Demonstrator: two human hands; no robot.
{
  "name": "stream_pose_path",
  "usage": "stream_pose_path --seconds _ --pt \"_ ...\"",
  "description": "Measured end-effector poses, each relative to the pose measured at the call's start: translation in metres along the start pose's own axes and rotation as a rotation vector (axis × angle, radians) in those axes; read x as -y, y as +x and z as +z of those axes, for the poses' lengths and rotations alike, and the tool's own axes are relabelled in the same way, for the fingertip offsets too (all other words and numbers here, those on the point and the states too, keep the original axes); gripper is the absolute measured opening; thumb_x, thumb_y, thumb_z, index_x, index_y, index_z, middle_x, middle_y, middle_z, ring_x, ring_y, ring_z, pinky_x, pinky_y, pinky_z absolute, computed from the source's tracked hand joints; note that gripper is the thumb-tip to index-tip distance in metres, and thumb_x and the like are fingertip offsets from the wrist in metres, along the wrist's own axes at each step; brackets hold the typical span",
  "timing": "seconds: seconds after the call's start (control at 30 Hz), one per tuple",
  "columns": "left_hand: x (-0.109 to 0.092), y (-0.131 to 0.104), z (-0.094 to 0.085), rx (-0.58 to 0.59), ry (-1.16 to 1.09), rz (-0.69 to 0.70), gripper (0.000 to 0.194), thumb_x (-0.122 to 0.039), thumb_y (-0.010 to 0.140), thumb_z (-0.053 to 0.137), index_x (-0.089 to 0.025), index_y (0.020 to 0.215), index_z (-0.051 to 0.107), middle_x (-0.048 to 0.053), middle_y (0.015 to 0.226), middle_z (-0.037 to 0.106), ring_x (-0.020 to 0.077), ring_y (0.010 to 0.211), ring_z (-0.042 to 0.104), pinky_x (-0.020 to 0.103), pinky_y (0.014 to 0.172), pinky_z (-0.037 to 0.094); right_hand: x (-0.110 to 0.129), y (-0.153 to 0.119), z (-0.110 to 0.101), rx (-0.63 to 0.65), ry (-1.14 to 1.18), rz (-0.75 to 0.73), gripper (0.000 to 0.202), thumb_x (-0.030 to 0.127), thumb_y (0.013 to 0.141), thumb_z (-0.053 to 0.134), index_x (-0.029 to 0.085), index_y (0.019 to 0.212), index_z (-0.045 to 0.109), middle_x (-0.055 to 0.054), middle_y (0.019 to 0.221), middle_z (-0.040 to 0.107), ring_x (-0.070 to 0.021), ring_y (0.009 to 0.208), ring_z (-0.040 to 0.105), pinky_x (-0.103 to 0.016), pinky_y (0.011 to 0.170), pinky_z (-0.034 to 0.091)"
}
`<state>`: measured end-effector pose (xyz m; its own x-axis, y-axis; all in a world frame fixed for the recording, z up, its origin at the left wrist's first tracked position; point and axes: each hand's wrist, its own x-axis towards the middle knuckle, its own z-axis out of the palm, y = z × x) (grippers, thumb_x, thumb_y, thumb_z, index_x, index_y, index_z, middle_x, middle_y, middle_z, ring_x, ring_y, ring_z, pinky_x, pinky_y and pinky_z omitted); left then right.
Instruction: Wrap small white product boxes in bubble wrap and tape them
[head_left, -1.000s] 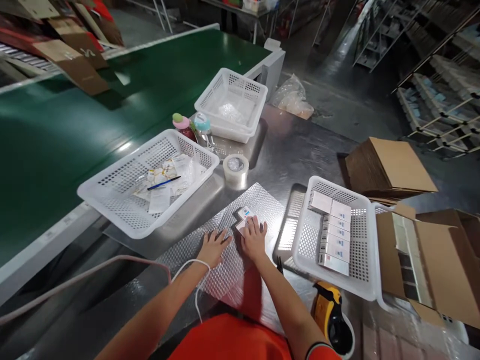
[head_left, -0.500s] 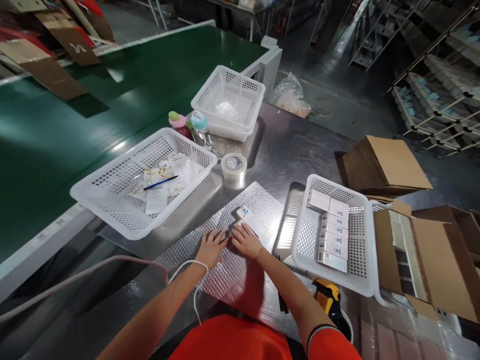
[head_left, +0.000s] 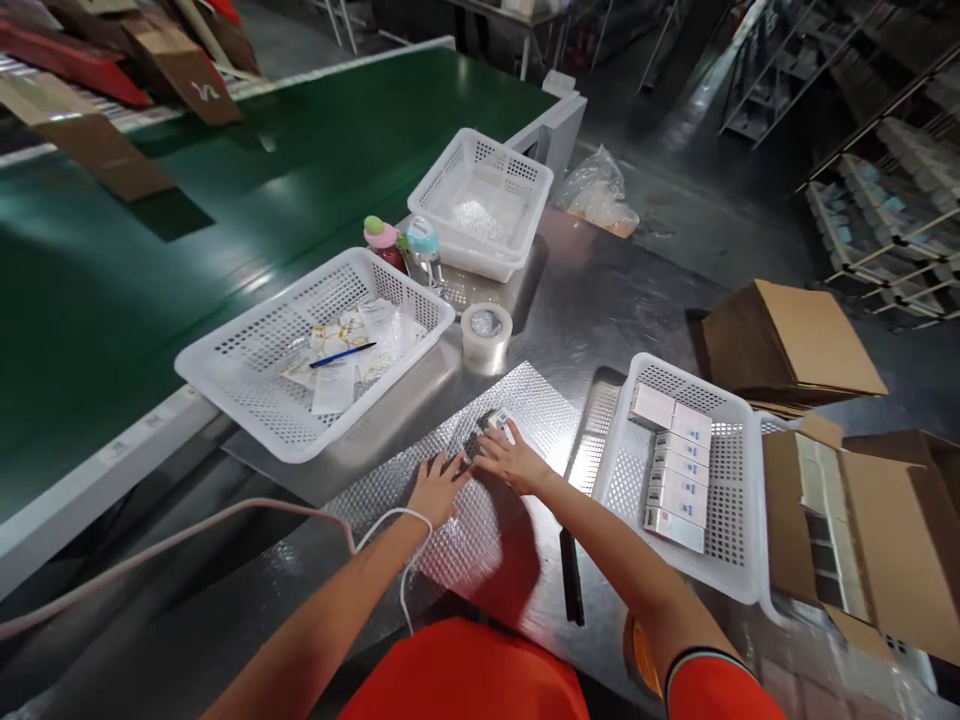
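A silvery bubble-wrap sheet point(head_left: 480, 560) lies on the metal table in front of me. My left hand point(head_left: 439, 488) rests on it, palm down, fingers apart and holding nothing visible. To its right, my right hand point(head_left: 514, 460) is spread over a small white box point(head_left: 501, 420), covering most of it. The fingers of that hand are stretched out to the left, almost meeting the left fingertips. A white cord point(head_left: 409, 560) loops around the left wrist area.
A white basket point(head_left: 262, 425) with papers and a blue pen point(head_left: 343, 355) stands left, near a tape roll point(head_left: 486, 345). Right, another basket point(head_left: 739, 500) holds several small boxes point(head_left: 679, 490). An open carton point(head_left: 892, 510) lies beyond. A green conveyor belt point(head_left: 322, 140) runs behind.
The view has swung slightly left. My right hand has moved onto the small white box, hiding more of it. The left hand stays on the sheet.
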<state>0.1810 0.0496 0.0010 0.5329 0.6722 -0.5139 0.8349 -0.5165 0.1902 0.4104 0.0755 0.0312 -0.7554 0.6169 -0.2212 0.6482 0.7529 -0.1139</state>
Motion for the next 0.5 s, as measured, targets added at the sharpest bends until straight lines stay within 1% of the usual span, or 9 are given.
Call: stream_pose_path --seconds 0.1,0.2,0.27,0.33,0.37,0.4,0.43,0.47,0.5 --pt "0.000 0.000 0.000 -0.019 -0.026 0.008 0.099 -0.027 0.075 0.080 -0.043 0.159 0.031 0.005 0.172 0.026 0.0423 0.155 0.023 0.067 0.122 0.022 0.000 0.005 -0.002 -0.011 0.022 0.022 0.076 0.010 0.073 0.080 0.025 0.143 0.055 -0.013 0.160 0.045 -0.0350 0.152 0.032 -0.067 0.124 0.011" --pt "-0.001 -0.001 -0.001 -0.029 -0.033 0.005 0.095 -0.025 0.075 0.081 -0.041 0.158 0.036 0.006 0.171 0.027 0.0424 0.155 0.024 0.066 0.122 0.021 0.004 0.009 0.003 0.021 0.056 0.094 0.083 0.009 0.069 0.082 0.028 0.145 0.054 -0.011 0.162 0.042 -0.0370 0.153 0.029 -0.067 0.125 0.010" --pt "-0.001 -0.002 -0.003 -0.018 -0.031 -0.001 0.094 -0.025 0.075 0.081 -0.039 0.157 0.037 0.007 0.172 0.026 0.0423 0.155 0.023 0.066 0.122 0.021 0.005 0.006 0.007 0.044 0.089 0.132 0.095 0.014 0.065 0.086 0.028 0.152 0.048 -0.013 0.167 0.032 -0.0411 0.155 0.020 -0.069 0.123 0.009" --pt "0.000 -0.004 -0.006 -0.001 -0.031 0.006 0.094 -0.025 0.075 0.081 -0.037 0.158 0.038 0.007 0.172 0.025 0.0425 0.155 0.022 0.066 0.122 0.023 -0.001 -0.001 0.009 0.010 0.146 0.205 0.103 0.027 0.067 0.088 0.026 0.158 0.039 -0.016 0.171 0.019 -0.0444 0.157 0.011 -0.069 0.122 0.013" --pt "0.001 -0.005 -0.008 0.003 -0.033 0.013 0.093 -0.026 0.075 0.081 -0.036 0.157 0.038 0.008 0.172 0.025 0.0429 0.155 0.023 0.066 0.121 0.024 -0.008 -0.007 0.009 -0.040 0.177 0.282 0.101 0.034 0.072 0.084 0.025 0.160 0.035 -0.016 0.171 0.016 -0.0443 0.157 0.010 -0.068 0.122 0.016" --pt "0.002 -0.006 -0.010 0.001 -0.035 0.023 0.091 -0.027 0.076 0.081 -0.035 0.157 0.040 0.008 0.172 0.026 0.0434 0.154 0.025 0.067 0.120 0.024 -0.017 -0.013 0.009 -0.106 0.202 0.388 0.093 0.039 0.080 0.077 0.023 0.161 0.034 -0.017 0.171 0.017 -0.0428 0.157 0.012 -0.065 0.122 0.020" --pt "0.003 -0.007 -0.012 -0.016 -0.040 0.036 0.086 -0.029 0.077 0.080 -0.034 0.155 0.043 0.009 0.171 0.028 0.0436 0.152 0.027 0.068 0.120 0.024 -0.028 -0.020 0.008 -0.171 0.220 0.522 0.082 0.040 0.088 0.068 0.020 0.161 0.034 -0.019 0.170 0.020 -0.0404 0.156 0.017 -0.061 0.121 0.024" --pt "0.004 -0.008 -0.013 -0.051 -0.052 0.052 0.080 -0.031 0.079 0.078 -0.032 0.153 0.047 0.010 0.169 0.032 0.0431 0.152 0.028 0.068 0.121 0.022 -0.041 -0.026 0.007 -0.211 0.235 0.675 0.071 0.038 0.095 0.057 0.016 0.159 0.036 -0.020 0.167 0.026 -0.0373 0.154 0.024 -0.055 0.121 0.029" --pt "0.005 -0.007 -0.014 -0.103 -0.080 0.071 0.071 -0.032 0.082 0.074 -0.029 0.149 0.052 0.012 0.167 0.036 0.0420 0.151 0.029 0.067 0.122 0.020 -0.055 -0.032 0.005 -0.218 0.249 0.825 0.062 0.033 0.099 0.048 0.013 0.157 0.038 -0.022 0.164 0.033 -0.0343 0.151 0.032 -0.050 0.120 0.032"
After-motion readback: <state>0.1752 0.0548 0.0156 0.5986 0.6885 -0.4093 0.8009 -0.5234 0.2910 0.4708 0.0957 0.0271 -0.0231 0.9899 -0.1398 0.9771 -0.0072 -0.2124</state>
